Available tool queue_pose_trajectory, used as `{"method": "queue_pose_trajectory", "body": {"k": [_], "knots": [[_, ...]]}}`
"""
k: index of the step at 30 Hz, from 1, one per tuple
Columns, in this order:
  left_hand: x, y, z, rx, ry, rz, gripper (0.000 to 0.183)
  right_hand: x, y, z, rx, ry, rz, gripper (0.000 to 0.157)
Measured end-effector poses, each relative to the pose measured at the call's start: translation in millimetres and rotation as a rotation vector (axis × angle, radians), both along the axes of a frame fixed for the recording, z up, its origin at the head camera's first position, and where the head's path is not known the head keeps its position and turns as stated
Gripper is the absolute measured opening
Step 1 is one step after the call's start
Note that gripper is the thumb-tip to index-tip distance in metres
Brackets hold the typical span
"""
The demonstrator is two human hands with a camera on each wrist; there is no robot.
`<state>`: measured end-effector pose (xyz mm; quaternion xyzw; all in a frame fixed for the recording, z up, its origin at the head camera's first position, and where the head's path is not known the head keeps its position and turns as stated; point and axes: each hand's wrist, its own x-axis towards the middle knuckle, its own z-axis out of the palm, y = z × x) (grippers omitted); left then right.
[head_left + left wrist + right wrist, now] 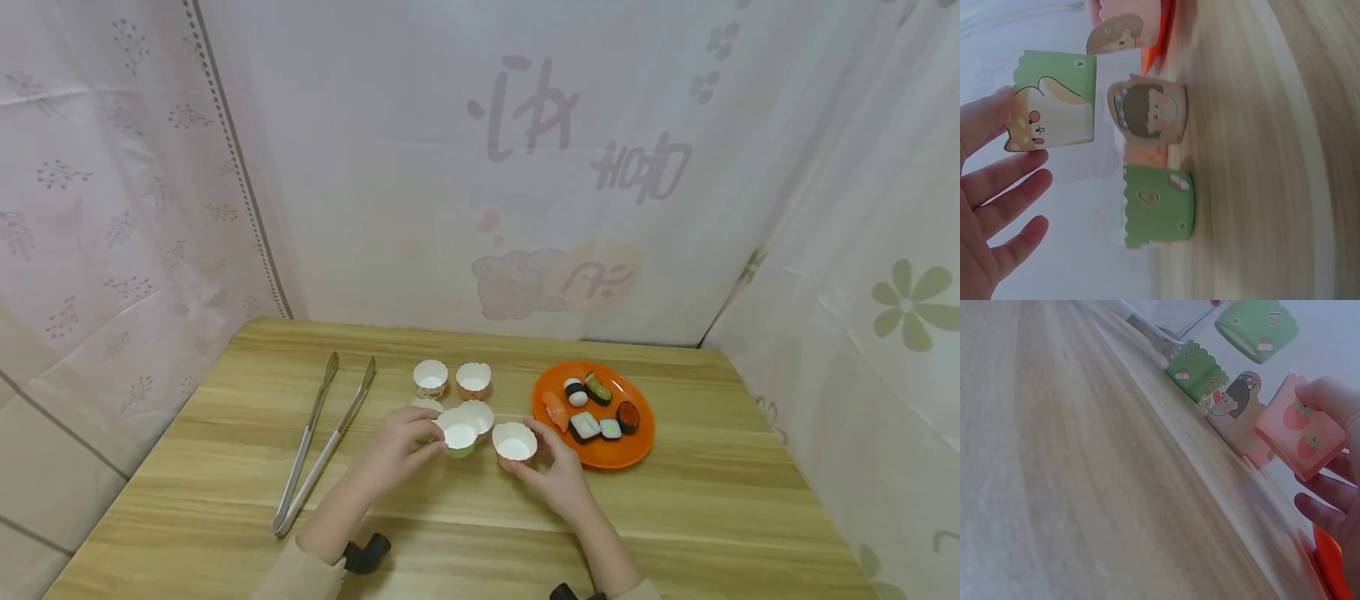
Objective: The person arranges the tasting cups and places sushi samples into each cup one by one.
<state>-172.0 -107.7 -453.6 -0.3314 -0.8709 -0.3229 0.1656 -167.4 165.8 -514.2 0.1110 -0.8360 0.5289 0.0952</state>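
My left hand (pixel 397 450) pinches a green paper baking cup (pixel 1066 106) with a dog print, lifted off the table. In my right hand (pixel 557 477), a pink paper cup (pixel 1304 431) with strawberries is gripped by its side, also raised. Behind them several paper cups stand on the table: two at the back, a white-lined cup (pixel 431 379) and its neighbour cup (pixel 473 381), and nearer ones partly hidden by my left hand and its cup. The left wrist view shows a face-printed cup (pixel 1150 112) beside another green cup (pixel 1159 203).
On the right lies an orange plate (pixel 637 437) bearing several sushi pieces, such as a salmon-like one (pixel 555 411). Metal tongs (pixel 322 454) lie spread at the left. The wooden table (pixel 712 517) meets a printed curtain (pixel 375 208) at the back.
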Motion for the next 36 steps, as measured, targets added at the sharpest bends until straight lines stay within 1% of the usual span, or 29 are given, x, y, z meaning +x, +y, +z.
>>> {"method": "queue_pose_trajectory", "body": {"k": [6,9,13,16,19,23,26,30,33,36], "knots": [[2.8,-11.7,-3.7,-0.036,0.016,0.019,0.006,12.2,-7.0,23.8,-0.006,0.010,0.009,0.065],[3.7,-17.6,-7.9,-0.056,0.018,0.012,0.008,14.3,-8.2,28.2,-0.003,-0.005,0.009,0.064],[6.7,-25.0,-11.6,-0.070,-0.019,0.011,0.009,14.1,-8.4,28.9,-0.005,-0.008,0.017,0.064],[9.2,-29.2,-12.0,-0.059,-0.044,0.009,0.007,14.2,-8.6,29.8,-0.012,-0.007,0.023,0.064],[9.6,-32.9,-14.4,-0.047,-0.037,0.003,0.008,14.6,-8.9,30.4,-0.020,-0.002,0.024,0.064],[10.1,-37.8,-18.8,-0.034,-0.047,0.006,0.009,14.8,-8.7,29.5,-0.025,-0.003,0.027,0.064],[11.1,-41.1,-21.7,-0.037,-0.072,0.011,0.009,14.3,-8.0,27.6,-0.022,-0.009,0.031,0.064],[13.5,-44.7,-24.1,-0.067,-0.122,0.037,0.008,13.3,-6.9,25.6,-0.026,-0.009,0.038,0.065],[15.1,-46.4,-25.1,-0.068,-0.147,0.048,0.008,12.8,-6.8,25.2,-0.034,-0.008,0.044,0.065],[15.6,-47.2,-27.1,-0.051,-0.156,0.036,0.008,12.6,-6.8,25.0,-0.046,-0.016,0.048,0.065]]}}
